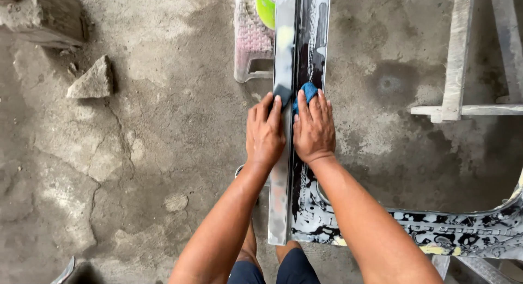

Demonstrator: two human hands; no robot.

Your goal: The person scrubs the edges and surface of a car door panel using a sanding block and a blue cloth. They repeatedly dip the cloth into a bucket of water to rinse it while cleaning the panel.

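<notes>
A long narrow panel point(289, 44) with a wet black-and-white patterned face runs away from me down the middle of the view. My left hand point(265, 132) lies flat on its pale left edge, fingertips on a small dark pad point(283, 93). My right hand point(313, 129) presses a blue cloth point(308, 91) onto the dark, glossy face right beside it. Both hands touch side by side, fingers pointing away from me.
A pink plastic stool point(249, 39) supports the panel at the far end, with a green container point(266, 7) on it. A grey frame point(463, 71) stands at right. Stone chunks point(92, 80) lie on the cracked concrete floor at left. Another patterned panel piece point(468, 229) curves off at lower right.
</notes>
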